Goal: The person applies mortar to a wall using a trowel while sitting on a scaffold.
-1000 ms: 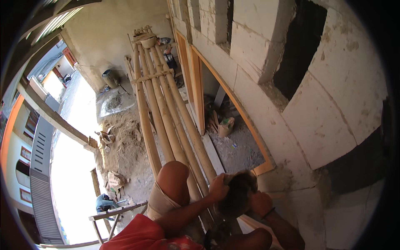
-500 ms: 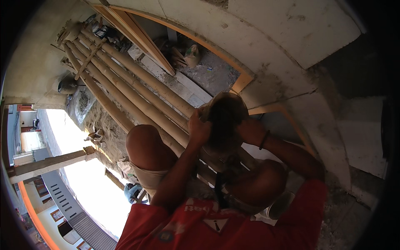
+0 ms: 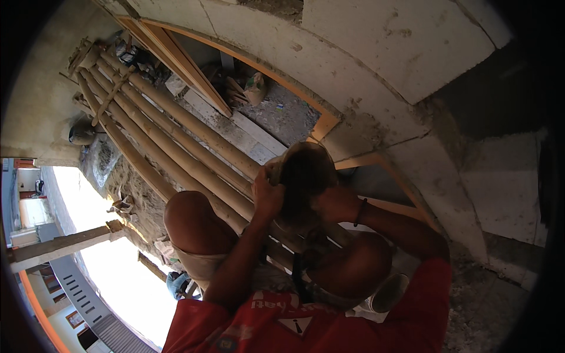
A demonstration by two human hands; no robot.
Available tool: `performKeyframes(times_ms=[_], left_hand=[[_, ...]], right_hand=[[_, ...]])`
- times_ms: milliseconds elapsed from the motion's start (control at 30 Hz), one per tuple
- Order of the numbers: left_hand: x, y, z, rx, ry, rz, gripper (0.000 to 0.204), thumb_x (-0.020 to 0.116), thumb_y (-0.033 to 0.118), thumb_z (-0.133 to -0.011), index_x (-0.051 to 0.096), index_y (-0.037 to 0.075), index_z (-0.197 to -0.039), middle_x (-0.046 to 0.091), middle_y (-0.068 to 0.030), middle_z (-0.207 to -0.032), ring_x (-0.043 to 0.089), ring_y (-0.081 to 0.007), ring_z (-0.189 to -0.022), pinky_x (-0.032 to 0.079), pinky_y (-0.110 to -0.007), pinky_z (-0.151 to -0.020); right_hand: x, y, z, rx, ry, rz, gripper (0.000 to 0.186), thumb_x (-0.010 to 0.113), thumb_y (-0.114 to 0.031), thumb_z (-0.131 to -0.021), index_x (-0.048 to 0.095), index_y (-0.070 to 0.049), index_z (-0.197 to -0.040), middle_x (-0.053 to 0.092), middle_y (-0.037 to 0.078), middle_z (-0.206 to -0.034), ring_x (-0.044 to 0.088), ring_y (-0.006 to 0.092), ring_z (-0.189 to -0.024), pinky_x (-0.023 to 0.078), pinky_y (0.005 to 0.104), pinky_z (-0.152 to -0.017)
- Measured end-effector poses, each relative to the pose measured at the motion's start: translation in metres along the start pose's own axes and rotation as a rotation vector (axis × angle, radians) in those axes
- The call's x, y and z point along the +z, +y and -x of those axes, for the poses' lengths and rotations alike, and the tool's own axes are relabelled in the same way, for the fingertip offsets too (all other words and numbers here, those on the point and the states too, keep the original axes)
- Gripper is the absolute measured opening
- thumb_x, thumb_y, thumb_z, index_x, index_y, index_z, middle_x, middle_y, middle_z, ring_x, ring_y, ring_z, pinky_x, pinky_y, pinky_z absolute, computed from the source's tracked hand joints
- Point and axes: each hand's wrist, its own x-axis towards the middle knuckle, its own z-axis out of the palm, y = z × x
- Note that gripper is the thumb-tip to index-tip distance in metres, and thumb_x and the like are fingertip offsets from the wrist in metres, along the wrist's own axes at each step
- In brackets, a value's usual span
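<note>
View swings since a second ago: bamboo poles (image 3: 203, 132) now run diagonally. Both hands stay at the bucket-like container (image 3: 325, 157), so work there continues. It's over the poles' near end, mouth toward the head; long axis unclear, inside dark. Left hand (image 3: 268, 195) grip closed on rim; right hand (image 3: 338, 205) fingers shadowed, can't tell its grip.

"Where does this wide view look from?"
"The wearer's own head, facing steeply down over the red shirt (image 3: 376, 330) to the hands (image 3: 268, 199)."
"How near?"
"Hands close; bamboo poles (image 3: 188, 125) stretch away, upper left."
</note>
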Motion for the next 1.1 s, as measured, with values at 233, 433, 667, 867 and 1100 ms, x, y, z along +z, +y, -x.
performKeyframes(times_ms=[233, 433, 667, 867, 1100], left_hand=[[-0.002, -0.013, 0.005, 0.005, 0.073, 0.046, 0.05, 0.066, 0.007, -0.068, 0.06, -0.002, -0.117, 0.067, -0.0211, -0.102, 0.065, -0.0344, -0.098, 0.049, -0.042, -0.088], [0.005, -0.003, 0.013, 0.019, 0.174, 0.029, 0.045, 0.065, 0.004, -0.068, 0.06, -0.003, -0.112, 0.067, -0.0206, -0.099, 0.065, -0.0335, -0.095, 0.048, -0.043, -0.087], [-0.009, -0.002, 0.004, 0.128, 0.207, 0.149, 0.036, 0.064, 0.002, -0.067, 0.053, 0.0, -0.101, 0.063, -0.0199, -0.097, 0.061, -0.0377, -0.094, 0.047, -0.044, -0.085], [-0.032, 0.043, 0.0, 0.106, 0.188, 0.236, 0.032, 0.062, 0.0, -0.067, 0.051, -0.003, -0.097, 0.066, -0.0217, -0.106, 0.064, -0.0338, -0.094, 0.048, -0.039, -0.084], [-0.08, 0.089, -0.013, 0.263, 0.154, 0.199, 0.033, 0.059, -0.001, -0.068, 0.055, -0.004, -0.1, 0.067, -0.0211, -0.108, 0.065, -0.0364, -0.097, 0.048, -0.039, -0.086]], right_hand=[[-0.012, 0.01, -0.005, 0.189, 0.4, 0.211, 0.014, 0.061, -0.013, -0.078, 0.069, -0.002, -0.083, 0.067, 0.019, -0.076, 0.069, 0.035, -0.072, 0.057, 0.0463, -0.065], [0.013, 0.006, -0.011, 0.038, 0.166, 0.119, 0.014, 0.059, -0.011, -0.078, 0.068, -0.001, -0.081, 0.068, 0.023, -0.077, 0.071, 0.0359, -0.074, 0.058, 0.0467, -0.066], [-0.039, -0.025, 0.0, -0.027, 0.075, 0.021, 0.013, 0.062, -0.015, -0.077, 0.07, -0.004, -0.077, 0.068, 0.019, -0.071, 0.071, 0.035, -0.072, 0.057, 0.0473, -0.066], [-0.065, -0.005, 0.006, 0.142, 0.239, 0.185, 0.016, 0.06, -0.014, -0.081, 0.067, -0.003, -0.092, 0.067, 0.018, -0.074, 0.07, 0.0363, -0.073, 0.056, 0.0479, -0.064], [-0.138, -0.02, 0.036, 0.12, 0.539, 0.536, 0.013, 0.059, -0.012, -0.083, 0.065, -0.005, -0.093, 0.064, 0.016, -0.078, 0.066, 0.0342, -0.083, 0.054, 0.0441, -0.066]])
